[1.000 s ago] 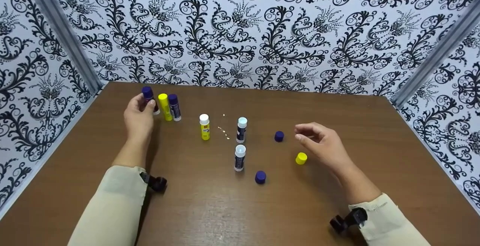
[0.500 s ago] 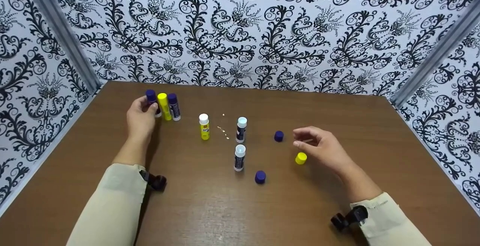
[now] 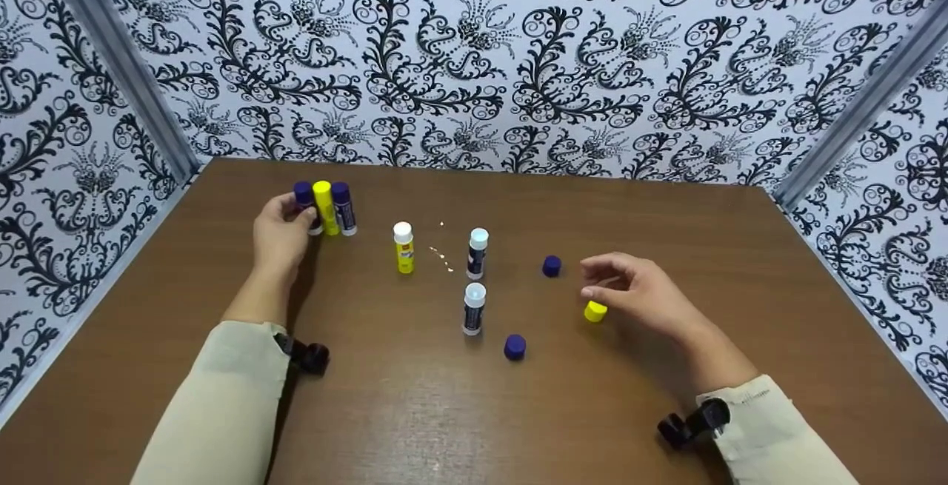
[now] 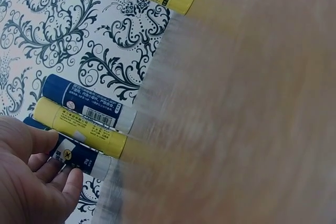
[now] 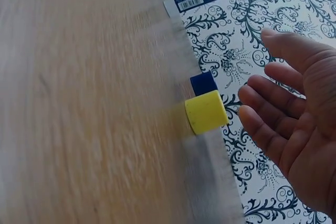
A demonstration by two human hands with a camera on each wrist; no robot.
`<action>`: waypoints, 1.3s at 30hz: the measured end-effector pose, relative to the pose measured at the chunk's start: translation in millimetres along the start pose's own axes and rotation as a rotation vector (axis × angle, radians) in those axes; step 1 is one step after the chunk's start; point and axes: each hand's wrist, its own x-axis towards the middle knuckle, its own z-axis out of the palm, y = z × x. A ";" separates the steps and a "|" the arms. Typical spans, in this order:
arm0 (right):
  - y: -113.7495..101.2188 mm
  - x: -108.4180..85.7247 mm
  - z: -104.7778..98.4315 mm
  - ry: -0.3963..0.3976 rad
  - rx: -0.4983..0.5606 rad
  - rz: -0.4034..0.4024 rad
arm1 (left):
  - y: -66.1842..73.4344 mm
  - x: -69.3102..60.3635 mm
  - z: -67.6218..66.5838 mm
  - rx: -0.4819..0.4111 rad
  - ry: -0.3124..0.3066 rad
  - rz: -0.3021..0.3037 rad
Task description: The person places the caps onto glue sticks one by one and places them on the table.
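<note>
Head view: on a wooden bench [image 3: 415, 411], the left hand [image 3: 280, 239] pinches a dark-capped glue stick [image 4: 83, 158] in its fingers [image 4: 74, 183] beside an upright yellow stick [image 3: 326, 209] and a second dark stick [image 3: 344, 209], probably to stand it in line. The right hand [image 3: 646, 289], near a yellow cap [image 3: 595, 313], holds nothing in its loosely curved fingers.

Left grip [image 3: 281, 236] pinching, right grip [image 3: 641, 289] loosely curled

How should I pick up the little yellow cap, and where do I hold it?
Pinch the yellow cap by its round side wall, thumb and fingertip opposite each other. Coming from the right and above looks best, since the right hand hovers there, holding nothing. The cap is short and stands on the table with no other cap touching it.
</note>
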 end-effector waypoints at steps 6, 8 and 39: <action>5.1 0.6 -1.8 -0.067 -0.040 0.015 | -2.5 1.5 -2.0 0.026 -0.012 -0.028; 6.8 0.1 -2.1 -0.087 -0.054 0.008 | -3.3 2.0 -2.5 0.028 -0.018 -0.036; 19.4 -1.1 -0.2 -0.141 -0.158 -0.047 | -5.5 5.6 -3.0 0.007 -0.013 -0.060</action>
